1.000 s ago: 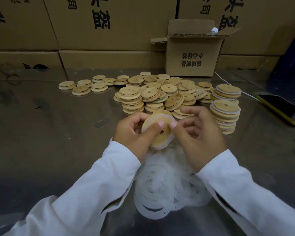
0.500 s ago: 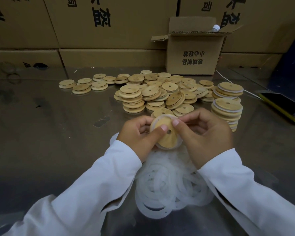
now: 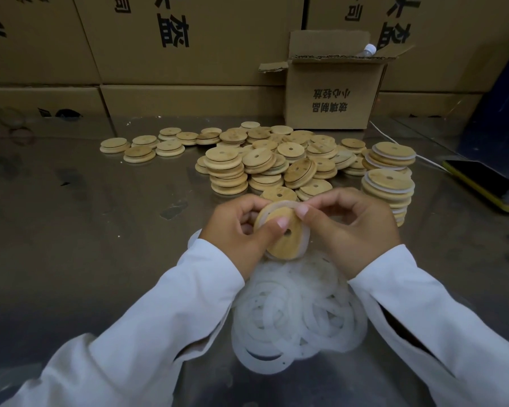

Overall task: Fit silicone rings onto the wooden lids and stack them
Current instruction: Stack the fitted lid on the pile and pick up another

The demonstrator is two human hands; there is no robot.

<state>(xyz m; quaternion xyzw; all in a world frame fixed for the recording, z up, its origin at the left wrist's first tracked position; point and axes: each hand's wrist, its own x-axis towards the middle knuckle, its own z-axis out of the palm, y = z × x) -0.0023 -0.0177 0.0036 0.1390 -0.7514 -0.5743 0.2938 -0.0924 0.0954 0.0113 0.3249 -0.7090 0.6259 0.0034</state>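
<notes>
Head view: a person in white sleeves stood at a steel table, both hands meeting over its middle.
left hand: its fingers were curled behind the left edge of a wooden lid, and its thumb pressed on the lid's face just beside the centre hole.
right hand: thumb and forefinger pinched the silicone ring at about one o'clock on the disc; the other fingers were loosely curled.
wooden lid: it was held clear of the table and tilted, its face turned towards the person.
silicone ring: whitish, it showed round the lid's top and right edge. I could not tell how it sat on the left side, behind the fingers.
loose rings: a tangled heap lay on the table at six o'clock from the lid, between the forearms.
bare lids: a heap and short stacks sat at twelve o'clock, with a few spread out towards ten o'clock.
ringed stacks: two stacks stood at two o'clock, one behind the other, with white bands between the lids.
small open carton: it stood far off at one o'clock, against a wall of large cartons, with a capped bottle poking out.
phone: it lay flat at three o'clock, with a white cable near it.
</notes>
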